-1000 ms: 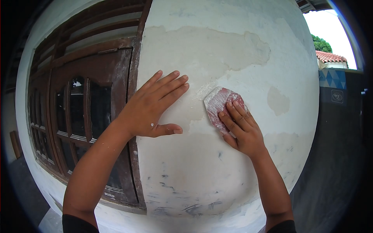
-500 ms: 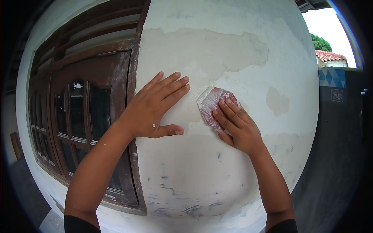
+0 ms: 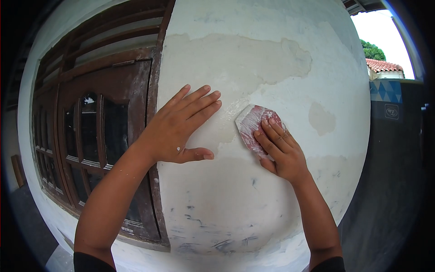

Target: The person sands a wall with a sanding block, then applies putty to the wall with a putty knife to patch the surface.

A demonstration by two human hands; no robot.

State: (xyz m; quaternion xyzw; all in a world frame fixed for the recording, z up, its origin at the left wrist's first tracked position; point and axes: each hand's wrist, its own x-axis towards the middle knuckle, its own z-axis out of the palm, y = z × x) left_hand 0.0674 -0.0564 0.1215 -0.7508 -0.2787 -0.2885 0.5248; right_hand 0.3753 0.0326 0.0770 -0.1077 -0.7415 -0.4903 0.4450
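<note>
My left hand [image 3: 183, 124] lies flat on the wall [image 3: 235, 186] beside the window frame, its fingers spread and a white speck near the thumb. To its right, my right hand [image 3: 283, 149] presses a piece of reddish sandpaper [image 3: 253, 123] against the plaster. White dust coats much of the sandpaper, and its right part is hidden under my fingers. Pale scratch marks and powder show on the wall just left of the sandpaper's edge. Greyish-beige patches [image 3: 244, 59] stand out on the white surface around both hands.
A dark brown wooden window [image 3: 136, 90] with glass panes and slats fills the left side. Dark smudges [image 3: 224, 245] mark the lower wall. At the right stands a dark panel [image 3: 389, 158] with a blue patterned strip; a tiled roof [image 3: 383, 65] shows beyond.
My right hand and the sandpaper have shifted slightly right and down across the wall, uncovering more powdery marks. My left hand stays in place.
</note>
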